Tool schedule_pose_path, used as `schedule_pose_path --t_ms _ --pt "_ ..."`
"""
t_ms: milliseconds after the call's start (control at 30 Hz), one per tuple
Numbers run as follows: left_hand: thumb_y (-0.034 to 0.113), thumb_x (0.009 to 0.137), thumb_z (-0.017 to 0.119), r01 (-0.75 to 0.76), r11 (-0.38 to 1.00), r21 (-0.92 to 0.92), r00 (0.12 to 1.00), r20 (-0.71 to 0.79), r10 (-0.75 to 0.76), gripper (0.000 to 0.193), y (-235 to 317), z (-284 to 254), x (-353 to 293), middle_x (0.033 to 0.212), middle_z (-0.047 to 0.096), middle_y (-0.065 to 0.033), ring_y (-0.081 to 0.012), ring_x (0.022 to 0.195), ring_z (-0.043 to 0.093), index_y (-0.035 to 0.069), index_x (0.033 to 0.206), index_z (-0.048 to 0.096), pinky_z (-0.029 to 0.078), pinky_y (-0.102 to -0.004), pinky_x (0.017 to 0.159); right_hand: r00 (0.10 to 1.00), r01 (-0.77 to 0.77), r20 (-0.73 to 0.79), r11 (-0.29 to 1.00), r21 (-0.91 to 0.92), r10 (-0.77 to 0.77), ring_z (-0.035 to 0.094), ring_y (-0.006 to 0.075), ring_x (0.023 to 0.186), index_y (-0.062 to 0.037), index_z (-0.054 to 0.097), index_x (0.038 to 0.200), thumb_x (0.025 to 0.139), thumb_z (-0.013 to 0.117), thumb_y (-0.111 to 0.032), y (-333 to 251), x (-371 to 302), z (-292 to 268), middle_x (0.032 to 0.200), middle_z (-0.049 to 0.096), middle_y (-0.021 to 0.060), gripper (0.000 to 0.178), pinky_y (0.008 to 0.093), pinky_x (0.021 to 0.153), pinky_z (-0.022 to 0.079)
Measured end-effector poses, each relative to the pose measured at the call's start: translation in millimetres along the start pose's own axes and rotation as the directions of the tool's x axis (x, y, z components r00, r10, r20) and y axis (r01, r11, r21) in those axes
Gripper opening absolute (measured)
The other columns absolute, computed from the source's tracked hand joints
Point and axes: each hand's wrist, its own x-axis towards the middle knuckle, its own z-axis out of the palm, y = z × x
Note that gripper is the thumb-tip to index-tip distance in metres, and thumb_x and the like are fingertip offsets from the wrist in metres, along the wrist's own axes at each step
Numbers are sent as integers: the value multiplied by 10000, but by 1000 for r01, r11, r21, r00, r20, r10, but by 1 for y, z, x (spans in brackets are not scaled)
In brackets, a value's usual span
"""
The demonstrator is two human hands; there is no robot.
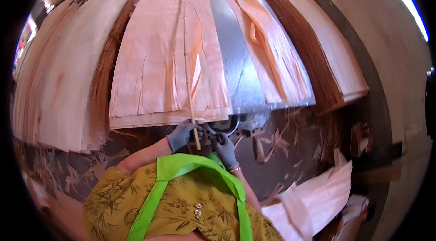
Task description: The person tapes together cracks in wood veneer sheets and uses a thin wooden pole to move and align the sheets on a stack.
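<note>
A long thin bamboo stick lies lengthwise over pale pink wood veneer sheets. Its near end juts past the sheets' front edge. My left hand, in a grey glove, is closed round the stick close to that end. Just to the right, my right hand, also gloved, has its fingers curled below the table's edge, beside a dark round thing with a pale rim. What those fingers hold, if anything, cannot be made out. A narrow, creased veneer strip lies farther right on the shiny metal tabletop.
Tall veneer stacks stand on both sides, one at left and one at right. Scraps litter the dark floor below. A loose veneer sheet lies at the lower right. Clear plastic hangs at the table's front edge.
</note>
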Motion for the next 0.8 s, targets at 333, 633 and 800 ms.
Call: schedule_pose_path --t_ms 333,633,800 --pt "41 838 505 -389 677 625 490 -482 727 260 -41 9 25 645 492 34 -48 504 426 44 1091 562 383 -208 442 983 -95 -181 930 -354 31 579 222 657 12 532 922 732 680 -164 66 21 -232 831 602 133 299 334 611 476" --pt "60 878 480 -298 860 415 689 -530 495 282 -79 50 11 631 461 50 -32 480 378 55 1152 543 326 -182 405 955 -16 -218 701 -713 -200 582 346 831 -27 528 958 707 706 -238 37 142 -270 942 565 169 373 414 697 472" --pt "104 888 484 -204 944 261 783 -535 317 242 -96 78 22 601 457 27 -42 430 377 86 1124 535 308 -182 359 967 -32 -188 655 -755 -170 594 343 822 -57 510 1020 697 719 -244 23 204 -272 991 542 168 428 418 699 477"
